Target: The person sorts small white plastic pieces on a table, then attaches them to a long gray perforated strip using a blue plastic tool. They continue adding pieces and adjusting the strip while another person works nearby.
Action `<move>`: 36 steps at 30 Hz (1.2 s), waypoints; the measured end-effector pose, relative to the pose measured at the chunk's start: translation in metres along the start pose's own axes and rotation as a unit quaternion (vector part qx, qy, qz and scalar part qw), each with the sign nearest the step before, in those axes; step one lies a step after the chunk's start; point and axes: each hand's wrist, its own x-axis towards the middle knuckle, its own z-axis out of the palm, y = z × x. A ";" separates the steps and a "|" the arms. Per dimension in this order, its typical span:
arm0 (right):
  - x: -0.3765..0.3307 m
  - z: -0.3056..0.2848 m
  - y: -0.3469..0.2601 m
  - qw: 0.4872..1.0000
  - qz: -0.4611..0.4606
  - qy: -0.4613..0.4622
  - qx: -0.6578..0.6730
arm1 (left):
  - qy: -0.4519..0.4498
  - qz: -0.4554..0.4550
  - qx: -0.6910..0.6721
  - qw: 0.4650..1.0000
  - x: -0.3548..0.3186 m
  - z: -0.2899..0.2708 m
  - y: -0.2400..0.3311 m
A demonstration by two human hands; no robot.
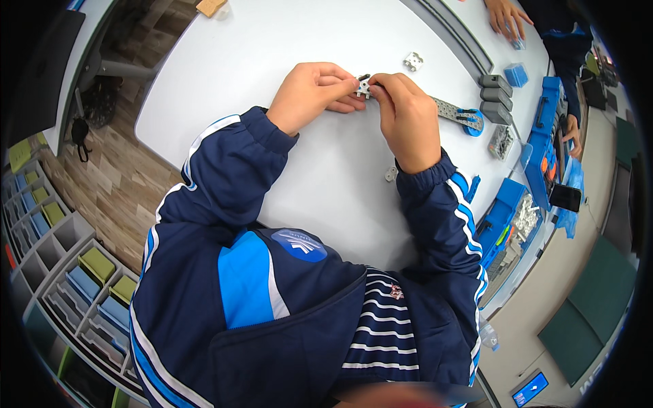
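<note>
Honestly, what I'd guard most is the small white plastic piece with holes (365, 88), held above the smooth white tabletop (323, 173), pinched by thumb and fingers of both the left hand (306, 94) and the right hand (413, 126). A short black peg (364, 77) shows at its edge; I can't tell whether it's seated, and uneven pressure could pop it loose. Farther out, the navy elastic cuff (426, 178) might sweep away the loose white part (390, 174) beside it, and the knuckles could bump the grey perforated strip (449, 111).
</note>
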 end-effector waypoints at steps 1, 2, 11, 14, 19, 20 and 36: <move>0.000 0.001 0.000 1.000 -0.005 0.005 0.000 | 0.002 -0.002 -0.001 1.000 0.000 0.000 0.000; -0.001 0.003 -0.001 1.000 -0.007 0.013 -0.009 | 0.002 -0.002 -0.002 1.000 0.000 0.000 0.000; -0.003 -0.004 0.000 0.999 -0.017 0.001 0.044 | 0.007 -0.004 -0.006 1.000 -0.002 0.002 0.003; 0.009 -0.034 0.024 0.985 0.089 0.000 0.148 | -0.003 -0.018 0.012 1.000 -0.002 0.000 0.006; 0.029 -0.029 0.066 0.984 0.157 0.043 -0.068 | -0.004 -0.038 0.042 0.998 0.001 0.000 0.005; 0.028 -0.023 0.072 0.988 0.130 0.055 -0.062 | -0.003 -0.037 0.041 0.998 0.000 0.001 0.004; 0.014 0.003 0.084 0.987 0.087 0.138 -0.009 | 0.000 -0.034 0.115 0.993 -0.001 0.013 0.014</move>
